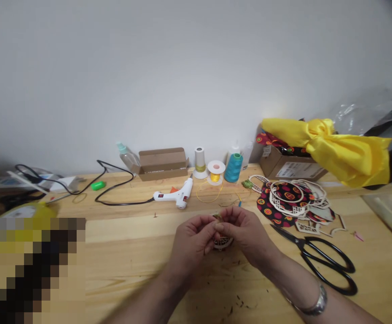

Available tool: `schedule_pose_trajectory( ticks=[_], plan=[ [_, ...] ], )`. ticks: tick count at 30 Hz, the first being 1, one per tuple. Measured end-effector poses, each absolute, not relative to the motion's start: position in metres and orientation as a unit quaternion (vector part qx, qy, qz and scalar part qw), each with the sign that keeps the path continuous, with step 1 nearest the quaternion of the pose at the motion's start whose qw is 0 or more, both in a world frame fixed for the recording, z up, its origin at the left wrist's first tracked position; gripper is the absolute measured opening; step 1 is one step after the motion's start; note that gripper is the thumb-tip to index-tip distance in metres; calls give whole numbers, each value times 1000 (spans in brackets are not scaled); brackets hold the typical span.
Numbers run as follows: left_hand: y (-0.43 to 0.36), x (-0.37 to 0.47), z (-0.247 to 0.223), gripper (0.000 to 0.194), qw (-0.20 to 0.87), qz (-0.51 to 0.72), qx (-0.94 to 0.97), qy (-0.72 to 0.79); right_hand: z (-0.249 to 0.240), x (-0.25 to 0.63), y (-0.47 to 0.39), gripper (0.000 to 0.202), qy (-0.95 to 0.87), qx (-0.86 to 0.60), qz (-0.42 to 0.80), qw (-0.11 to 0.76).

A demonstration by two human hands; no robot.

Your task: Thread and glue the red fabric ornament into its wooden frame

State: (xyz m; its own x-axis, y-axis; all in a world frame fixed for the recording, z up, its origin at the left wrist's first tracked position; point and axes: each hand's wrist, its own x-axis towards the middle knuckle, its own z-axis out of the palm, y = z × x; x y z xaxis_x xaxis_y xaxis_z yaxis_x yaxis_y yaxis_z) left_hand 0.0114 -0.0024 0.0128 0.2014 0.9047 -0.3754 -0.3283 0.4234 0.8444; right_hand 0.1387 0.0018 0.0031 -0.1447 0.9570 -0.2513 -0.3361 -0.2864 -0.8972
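Observation:
Both hands meet over the middle of the wooden table. My left hand (pixel 196 238) is closed, thumb and index finger pinched at a tiny greenish-yellow bit, perhaps cord. Against it, my right hand (pixel 243 229) is closed too, its fingertips at the same small bit. Just below the fingers shows a round ornament (pixel 223 243) with a cut-out lattice pattern, partly hidden by both hands. Black scissors (pixel 302 245) lie right of my right hand. Beyond the hands stand a spool of yellow cord (pixel 216 173) and a teal thread cone (pixel 233 168).
A white glue gun (pixel 174 195) with a black cable lies back left. Patterned fabric pieces (pixel 273 204) and lattice frames are piled at right, before a cardboard box (pixel 288 166) with yellow cloth (pixel 347 150). An open brown box (pixel 164 168) stands by the wall.

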Motion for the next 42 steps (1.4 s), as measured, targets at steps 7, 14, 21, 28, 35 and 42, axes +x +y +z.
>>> schedule_pose_trajectory(
  ticks=[7,14,21,28,35,42],
  plan=[
    [-3,10,12,16,721,427,315,446,8,141,1,21,-372,-432,678,464],
    [-3,9,13,16,705,432,362,432,7,141,1,19,-364,-423,683,471],
    [1,3,14,15,717,393,392,422,7,147,3,23,-344,-414,702,467],
    [1,3,23,14,678,343,449,470,5,151,6,21,-367,-437,681,459],
    [2,3,23,12,666,346,451,483,9,151,7,18,-391,-440,669,454],
    [5,0,18,19,698,344,433,455,8,153,8,20,-392,-447,666,450]
  ],
)
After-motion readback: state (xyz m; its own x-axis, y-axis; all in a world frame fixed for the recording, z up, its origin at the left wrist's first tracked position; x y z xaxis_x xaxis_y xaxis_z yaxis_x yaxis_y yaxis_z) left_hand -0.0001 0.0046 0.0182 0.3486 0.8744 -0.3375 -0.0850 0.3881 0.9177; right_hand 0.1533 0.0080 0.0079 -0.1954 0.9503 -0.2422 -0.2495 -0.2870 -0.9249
